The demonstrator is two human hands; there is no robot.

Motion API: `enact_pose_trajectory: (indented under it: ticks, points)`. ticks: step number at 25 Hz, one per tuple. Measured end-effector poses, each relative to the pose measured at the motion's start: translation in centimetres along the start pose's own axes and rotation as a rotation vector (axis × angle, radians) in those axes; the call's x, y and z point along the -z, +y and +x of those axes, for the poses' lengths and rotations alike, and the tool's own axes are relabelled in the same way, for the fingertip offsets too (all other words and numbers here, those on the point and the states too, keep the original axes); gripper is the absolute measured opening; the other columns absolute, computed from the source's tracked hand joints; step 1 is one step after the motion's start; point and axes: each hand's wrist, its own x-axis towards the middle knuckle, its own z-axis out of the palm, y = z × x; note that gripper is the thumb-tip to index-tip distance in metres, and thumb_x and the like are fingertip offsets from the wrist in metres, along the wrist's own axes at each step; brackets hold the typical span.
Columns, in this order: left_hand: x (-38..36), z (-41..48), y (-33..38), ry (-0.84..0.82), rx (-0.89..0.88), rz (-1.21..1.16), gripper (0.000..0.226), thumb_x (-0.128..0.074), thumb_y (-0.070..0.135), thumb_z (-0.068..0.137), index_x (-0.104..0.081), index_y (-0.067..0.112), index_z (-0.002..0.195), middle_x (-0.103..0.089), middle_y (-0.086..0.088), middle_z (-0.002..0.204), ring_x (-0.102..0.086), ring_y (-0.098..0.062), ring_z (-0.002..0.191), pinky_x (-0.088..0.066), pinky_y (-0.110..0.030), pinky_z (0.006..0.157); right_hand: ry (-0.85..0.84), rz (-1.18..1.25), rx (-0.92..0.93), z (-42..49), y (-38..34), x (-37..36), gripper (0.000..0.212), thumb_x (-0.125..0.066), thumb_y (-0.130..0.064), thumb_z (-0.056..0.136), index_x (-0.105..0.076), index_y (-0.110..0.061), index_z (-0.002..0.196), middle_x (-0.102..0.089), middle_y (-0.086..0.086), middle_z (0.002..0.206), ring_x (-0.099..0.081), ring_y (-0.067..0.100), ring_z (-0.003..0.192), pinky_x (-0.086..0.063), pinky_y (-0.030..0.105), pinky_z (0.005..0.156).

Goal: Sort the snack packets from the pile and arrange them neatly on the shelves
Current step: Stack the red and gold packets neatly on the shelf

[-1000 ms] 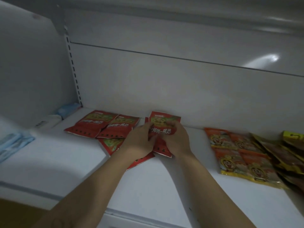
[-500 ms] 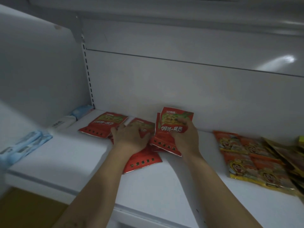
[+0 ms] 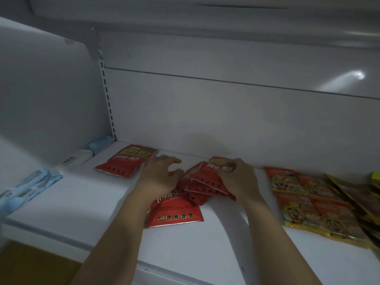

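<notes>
Gripping a fanned bunch of red packets [image 3: 205,183], the right hand [image 3: 239,182] curls its fingers [image 3: 227,169] over their upper edge, near the back of the white shelf [image 3: 82,212]. The left hand [image 3: 158,177] sits just beside the bunch, palm down, its fingers [image 3: 173,175] spread and loosely bent, holding nothing; the fingertips reach the bunch's left edge. Another red packet [image 3: 174,211] lies flat in front, partly under the left wrist and under the bunch. A single red packet [image 3: 127,161] lies flat apart at the back left. To the right, orange packets [image 3: 304,204] lie in overlapping rows, with darker packets [image 3: 353,194] at the far right edge. Pale blue packs [image 3: 30,186] lie on the neighbouring shelf section to the left.
</notes>
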Motion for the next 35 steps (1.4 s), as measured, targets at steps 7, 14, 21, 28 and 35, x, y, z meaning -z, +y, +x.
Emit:
enact_pose_trajectory:
  ticks: [7,14,21,28,35]
  points:
    - [-1.5,-0.4,2.3,-0.181,-0.071,0.026,0.037,-0.027,0.043,0.104,-0.052,0.028,0.127,-0.067,0.002,0.111,-0.058,-0.023,0.109,-0.028,-0.043,0.102,-0.218,-0.090,0.125,-0.6,-0.3,-1.0,0.047,-0.061,-0.048,0.087,-0.055,-0.026,0.128,-0.060,0.004,0.128,-0.056,0.024,0.117,-0.039,0.027,0.086]
    - [-1.4,-0.4,2.1,-0.175,-0.037,-0.396,0.051,-0.059,0.040,0.095,-0.043,0.029,0.142,-0.065,0.012,0.102,-0.064,-0.006,0.090,-0.053,-0.024,0.084,-0.119,0.509,0.041,-0.6,-0.5,-1.1,0.062,-0.082,-0.005,0.072,-0.058,-0.029,0.124,-0.064,0.003,0.120,-0.067,0.020,0.101,-0.056,0.041,0.089]
    - [-0.7,-0.7,2.3,-0.133,-0.036,-0.267,0.053,-0.057,0.055,0.091,-0.048,0.033,0.138,-0.063,0.006,0.127,-0.062,-0.013,0.108,-0.047,-0.038,0.100,-0.169,0.665,-0.046,-0.6,-0.6,-0.2,0.064,-0.080,0.005,0.070,-0.060,-0.032,0.118,-0.067,0.006,0.115,-0.070,0.025,0.094,-0.059,0.043,0.078]
    - [2.9,-3.4,2.0,-0.423,0.366,0.319,0.093,-0.030,0.082,0.084,-0.008,0.027,0.157,-0.024,-0.016,0.157,-0.032,-0.036,0.141,-0.034,-0.045,0.111,-0.206,0.528,0.121,-0.8,-1.1,-0.5,0.069,-0.074,0.000,0.080,-0.047,-0.033,0.135,-0.059,0.000,0.124,-0.065,0.018,0.103,-0.057,0.042,0.087]
    - [3.1,-2.3,2.2,-0.367,0.284,-0.276,0.093,-0.080,0.022,0.081,-0.023,0.016,0.154,-0.036,-0.008,0.154,-0.053,-0.018,0.120,-0.042,-0.029,0.102,-0.233,0.606,0.088,-1.2,-1.9,1.7,0.075,-0.068,0.010,0.077,-0.051,-0.038,0.133,-0.063,0.007,0.124,-0.069,0.026,0.098,-0.057,0.050,0.086]
